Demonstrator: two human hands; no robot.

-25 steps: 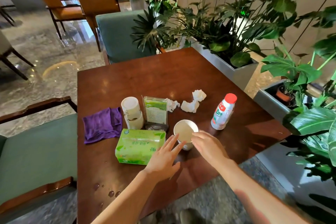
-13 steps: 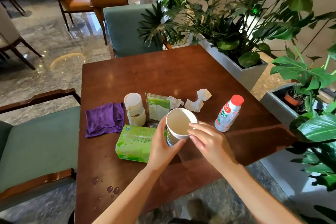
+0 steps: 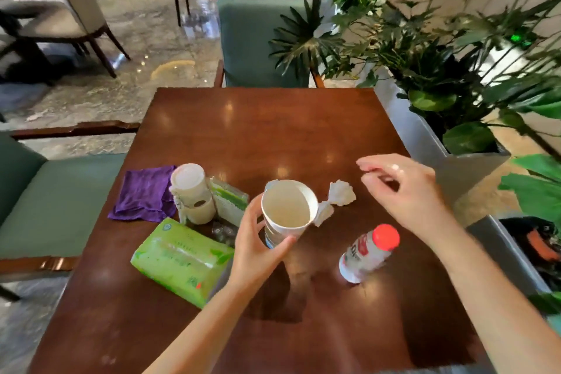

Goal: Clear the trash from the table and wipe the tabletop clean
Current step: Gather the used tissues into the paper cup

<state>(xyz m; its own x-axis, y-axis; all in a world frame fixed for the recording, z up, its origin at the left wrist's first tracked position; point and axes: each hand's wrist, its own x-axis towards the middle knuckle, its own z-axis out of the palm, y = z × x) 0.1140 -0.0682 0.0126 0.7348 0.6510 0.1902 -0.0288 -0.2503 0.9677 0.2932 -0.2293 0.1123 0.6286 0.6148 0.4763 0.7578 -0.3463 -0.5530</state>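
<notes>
- The left hand (image 3: 258, 249) gripped a paper cup (image 3: 287, 212) around its lower wall, thumb on the near side and fingers on the far side, and held it lifted above the worktop (image 3: 273, 130), tilted so its mouth faced the camera.
- The cup's inside looked empty and off-white; nothing lay in it.
- The right hand (image 3: 403, 191) hung in the air to the right of the cup, fingers loosely curled and partly spread, holding nothing.
- Two crumpled tissues (image 3: 341, 193) lay on the worktop just behind and right of the cup, between the two hands; the nearer one was partly hidden by the cup's rim.
- A small white bottle (image 3: 368, 253) with a red cap stood capped near the right forearm; its contents could not be told.
- A green tissue pack (image 3: 179, 258) lay flat just left of the left hand.
- Behind it stood a white canister (image 3: 191, 191) with its lid on, and beside that a green card stand (image 3: 227, 200).
- A purple cloth (image 3: 145, 191) lay bunched at the worktop's left edge, touching the canister.
</notes>
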